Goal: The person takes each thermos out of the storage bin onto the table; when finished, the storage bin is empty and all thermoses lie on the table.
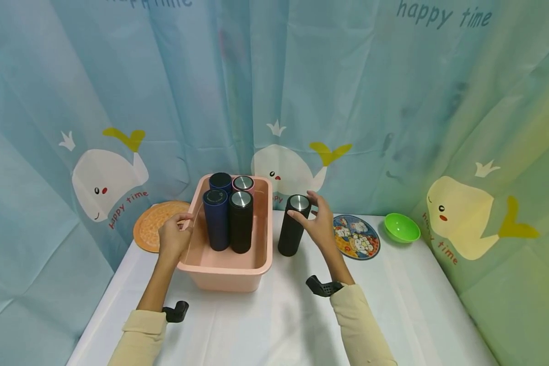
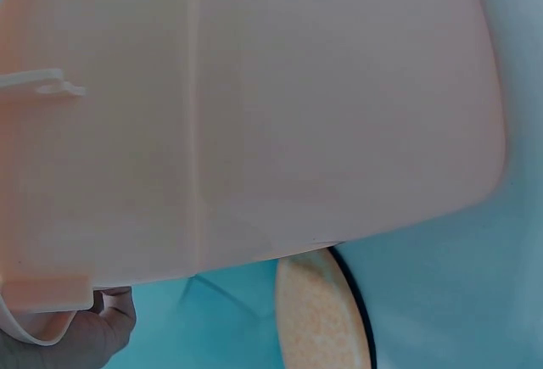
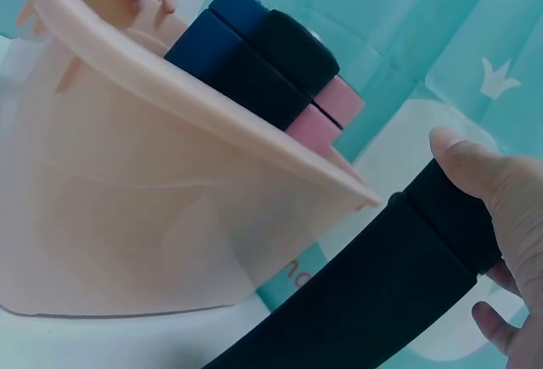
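A pink plastic basin (image 1: 247,282) stands on the table, holding several upright thermos bottles. Inside it are a front blue bottle (image 1: 217,223), a back blue bottle (image 1: 220,181), a black bottle (image 1: 241,223) with a silver lid top, and a pink bottle (image 1: 244,183) behind. My left hand (image 1: 174,236) grips the basin's left rim, fingers curled over it. To the right of the basin, another black thermos bottle (image 1: 291,231) stands on the table. Around its lid my right hand (image 1: 320,221) curls thumb and fingers, as the right wrist view also shows.
Left of the basin lies a round tan mat (image 1: 153,226) with a pizza-like surface. On the right are a round cartoon-printed plate (image 1: 358,238) and a green bowl (image 1: 401,227). A whale-print curtain (image 1: 347,101) hangs behind the white table (image 1: 274,325).
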{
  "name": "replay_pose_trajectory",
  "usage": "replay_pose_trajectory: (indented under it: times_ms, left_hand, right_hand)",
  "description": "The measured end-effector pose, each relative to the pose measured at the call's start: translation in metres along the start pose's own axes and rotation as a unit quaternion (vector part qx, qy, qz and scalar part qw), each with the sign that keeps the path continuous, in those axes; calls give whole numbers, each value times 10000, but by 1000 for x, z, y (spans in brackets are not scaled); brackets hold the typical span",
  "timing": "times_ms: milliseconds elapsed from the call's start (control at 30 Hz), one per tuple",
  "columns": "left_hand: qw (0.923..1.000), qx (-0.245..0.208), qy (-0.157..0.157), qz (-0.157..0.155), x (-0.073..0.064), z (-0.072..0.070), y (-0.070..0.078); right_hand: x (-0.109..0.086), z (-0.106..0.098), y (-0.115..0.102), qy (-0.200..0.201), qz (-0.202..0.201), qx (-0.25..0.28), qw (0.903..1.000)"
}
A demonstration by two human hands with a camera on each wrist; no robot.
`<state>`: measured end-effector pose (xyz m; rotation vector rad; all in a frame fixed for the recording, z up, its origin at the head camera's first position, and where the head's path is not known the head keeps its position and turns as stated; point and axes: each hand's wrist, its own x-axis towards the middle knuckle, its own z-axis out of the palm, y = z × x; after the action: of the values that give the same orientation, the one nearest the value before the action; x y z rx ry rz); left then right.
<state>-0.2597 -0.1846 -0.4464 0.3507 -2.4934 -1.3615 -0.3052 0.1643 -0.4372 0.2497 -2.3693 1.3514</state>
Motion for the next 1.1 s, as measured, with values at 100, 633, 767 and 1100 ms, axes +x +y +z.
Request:
replay_pose_trajectory:
  times_ms: [100,633,767,1100]
  left_hand:
    - [10000,7,-3,-24,0,0,0]
    - [10000,-11,-35,31,0,1,-1]
    - [10000,-2,-24,46,0,1,0]
    - [10000,24,-9,12,-1,-1,1]
  right_hand:
    - [2,-1,-4,124,-190,-54,9997]
    - [26,3,-53,499,-1995,-296,9782]
    - [28,13,-60,358,-2045,-62,9782]
    - [23,40,-78,-535,-1480,775,9845]
